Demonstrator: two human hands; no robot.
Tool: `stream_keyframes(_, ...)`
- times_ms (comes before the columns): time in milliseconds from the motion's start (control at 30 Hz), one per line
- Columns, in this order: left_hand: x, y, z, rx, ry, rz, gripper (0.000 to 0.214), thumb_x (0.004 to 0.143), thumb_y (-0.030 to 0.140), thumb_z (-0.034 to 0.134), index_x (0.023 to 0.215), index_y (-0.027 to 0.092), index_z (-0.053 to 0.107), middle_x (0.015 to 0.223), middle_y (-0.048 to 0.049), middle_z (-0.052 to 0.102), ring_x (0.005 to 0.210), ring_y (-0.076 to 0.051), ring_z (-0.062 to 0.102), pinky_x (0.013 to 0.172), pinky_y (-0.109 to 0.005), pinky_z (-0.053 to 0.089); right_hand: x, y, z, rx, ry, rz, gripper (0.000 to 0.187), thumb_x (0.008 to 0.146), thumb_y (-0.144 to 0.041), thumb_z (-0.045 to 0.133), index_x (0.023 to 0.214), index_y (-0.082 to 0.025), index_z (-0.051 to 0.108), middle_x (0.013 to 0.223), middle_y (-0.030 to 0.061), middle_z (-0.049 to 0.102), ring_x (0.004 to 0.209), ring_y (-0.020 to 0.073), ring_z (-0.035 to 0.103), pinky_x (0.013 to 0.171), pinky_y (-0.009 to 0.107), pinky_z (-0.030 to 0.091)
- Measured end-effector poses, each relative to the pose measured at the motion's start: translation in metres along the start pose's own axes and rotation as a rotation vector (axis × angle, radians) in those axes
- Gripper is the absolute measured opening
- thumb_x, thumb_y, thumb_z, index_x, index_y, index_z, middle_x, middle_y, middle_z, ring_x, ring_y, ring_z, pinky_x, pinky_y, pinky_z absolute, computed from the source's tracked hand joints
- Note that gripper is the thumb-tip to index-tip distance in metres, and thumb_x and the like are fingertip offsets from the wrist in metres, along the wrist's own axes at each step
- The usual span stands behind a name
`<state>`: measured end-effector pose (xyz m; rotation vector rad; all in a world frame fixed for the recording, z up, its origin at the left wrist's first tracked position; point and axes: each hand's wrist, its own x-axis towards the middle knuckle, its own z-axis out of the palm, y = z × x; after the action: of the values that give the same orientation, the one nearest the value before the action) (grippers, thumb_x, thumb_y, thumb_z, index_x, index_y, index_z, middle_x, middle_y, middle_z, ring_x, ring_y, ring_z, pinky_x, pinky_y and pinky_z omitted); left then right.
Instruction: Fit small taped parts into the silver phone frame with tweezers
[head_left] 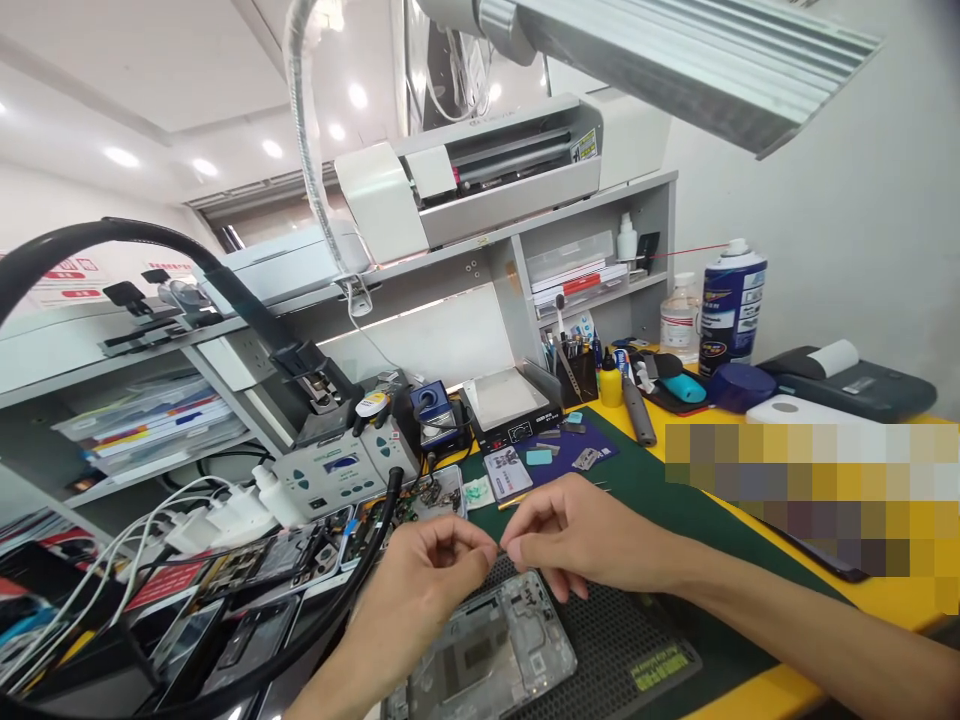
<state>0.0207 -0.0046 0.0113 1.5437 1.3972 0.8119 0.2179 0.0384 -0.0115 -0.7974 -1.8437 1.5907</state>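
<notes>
We find the right hand (577,540) and left hand (433,578) nearly meeting, each pinched at the fingertips; whether on anything, we cannot tell; the phone frame (553,642) lies beneath, nearer the left, long axis slanting up rightward.

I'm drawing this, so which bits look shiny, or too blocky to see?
Head view: round white ceiling lights glare; head view: the silvery rectangular device frame has pale highlights; head view: big square coloured blocks hide a patch at right.
</notes>
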Motion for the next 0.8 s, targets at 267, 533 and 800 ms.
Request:
stream_keyframes(267,0.0,0.0,0.008,0.012,0.01,0.019,0.031,0.08,0.045,0.064,0.074,0.015,0.067,0.054,0.0078,0.036,0.052,-0.01,0.023,0.048,-0.025,0.015,0.001,-0.001,-0.002,0.011,0.026,-0.006,0.012,0.079,-0.02,0.062,0.074,-0.014,0.07,0.048,-0.0043,0.058,0.039,0.0081,0.054,0.036,0.015,0.042)
stream_keyframes(533,-0.003,0.002,0.015,0.024,0.075,0.051,0.029,0.082,0.043,0.062,0.076,0.015,0.066,0.053,0.0081,0.037,0.051,-0.009,0.021,0.046,-0.023,0.016,0.002,0.001,-0.001,0.039,0.032,-0.003,0.009,0.077,-0.019,0.061,0.071,-0.015,0.066,0.05,-0.0044,0.061,0.037,0.007,0.053,0.034,0.014,0.042)
stream_keyframes(800,-0.008,-0.005,0.028,0.157,0.287,0.219,0.019,0.082,0.034,0.06,0.076,0.018,0.069,0.064,0.0039,0.045,0.054,-0.012,0.037,0.05,-0.024,0.029,0.004,0.007,-0.001,0.022,0.097,-0.018,0.004,0.078,-0.02,0.061,0.078,-0.016,0.063,0.059,-0.002,0.064,0.042,0.0081,0.056,0.035,0.015,0.042)
